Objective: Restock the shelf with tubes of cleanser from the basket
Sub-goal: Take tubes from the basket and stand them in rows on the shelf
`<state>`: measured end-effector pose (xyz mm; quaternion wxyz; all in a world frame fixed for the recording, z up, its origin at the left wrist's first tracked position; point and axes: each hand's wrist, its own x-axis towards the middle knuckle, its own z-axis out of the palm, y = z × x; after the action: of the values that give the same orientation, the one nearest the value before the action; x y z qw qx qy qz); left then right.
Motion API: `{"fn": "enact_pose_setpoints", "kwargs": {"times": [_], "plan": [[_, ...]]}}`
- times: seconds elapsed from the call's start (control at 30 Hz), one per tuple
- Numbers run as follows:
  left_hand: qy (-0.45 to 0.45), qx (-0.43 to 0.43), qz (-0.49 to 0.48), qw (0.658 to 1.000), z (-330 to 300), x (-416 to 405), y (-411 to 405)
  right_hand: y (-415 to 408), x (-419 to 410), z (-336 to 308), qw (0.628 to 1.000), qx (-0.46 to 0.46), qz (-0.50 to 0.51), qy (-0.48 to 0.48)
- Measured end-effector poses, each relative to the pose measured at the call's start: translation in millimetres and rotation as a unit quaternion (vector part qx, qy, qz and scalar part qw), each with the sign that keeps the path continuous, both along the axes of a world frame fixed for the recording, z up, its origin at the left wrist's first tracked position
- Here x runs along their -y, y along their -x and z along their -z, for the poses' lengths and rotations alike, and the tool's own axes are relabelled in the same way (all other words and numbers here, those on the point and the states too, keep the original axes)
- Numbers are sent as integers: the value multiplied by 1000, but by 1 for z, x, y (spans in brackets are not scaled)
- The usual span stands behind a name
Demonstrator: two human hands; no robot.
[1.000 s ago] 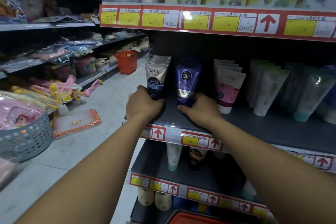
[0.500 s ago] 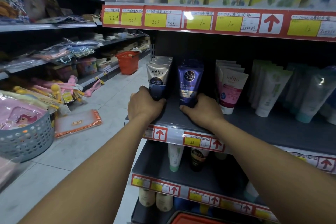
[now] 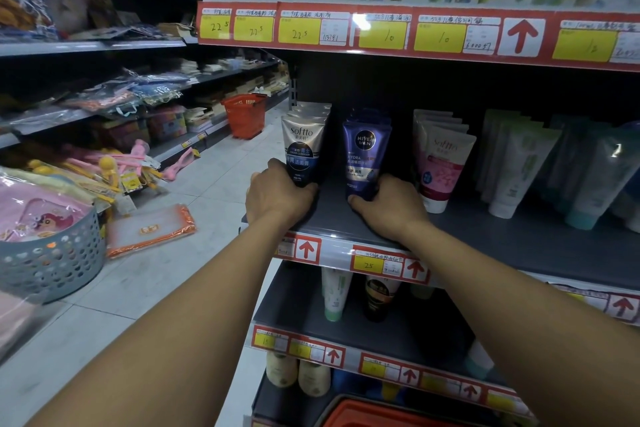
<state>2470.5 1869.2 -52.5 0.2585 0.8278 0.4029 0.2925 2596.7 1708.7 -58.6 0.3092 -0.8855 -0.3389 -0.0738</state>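
Head view: was worn on the person's head and looked forward and slightly down.
Facing: toward the dark shelf [image 3: 519,246] of tubes, close, at arm's reach.
Left edge: took in the aisle floor [image 3: 145,288].
Shared views: only one camera.

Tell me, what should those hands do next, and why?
Probably let go and reach down for more. The left hand grips the Softto men's tube, the right hand the Nivea Men tube; both stand upright on the shelf.
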Motion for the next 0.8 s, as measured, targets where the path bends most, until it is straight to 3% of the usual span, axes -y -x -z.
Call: {"fn": "enact_pose_setpoints", "kwargs": {"times": [0.57,0.7,0.8], "plan": [[3,-8,1,1000,-4,6,2,8,6,-8,999,-40,3,8],[6,67,-13,998,-7,10,5,13,11,-16,998,-63,10,-6],[-1,134,-21,991,-6,14,9,19,17,-19,998,-39,-10,38]]}}
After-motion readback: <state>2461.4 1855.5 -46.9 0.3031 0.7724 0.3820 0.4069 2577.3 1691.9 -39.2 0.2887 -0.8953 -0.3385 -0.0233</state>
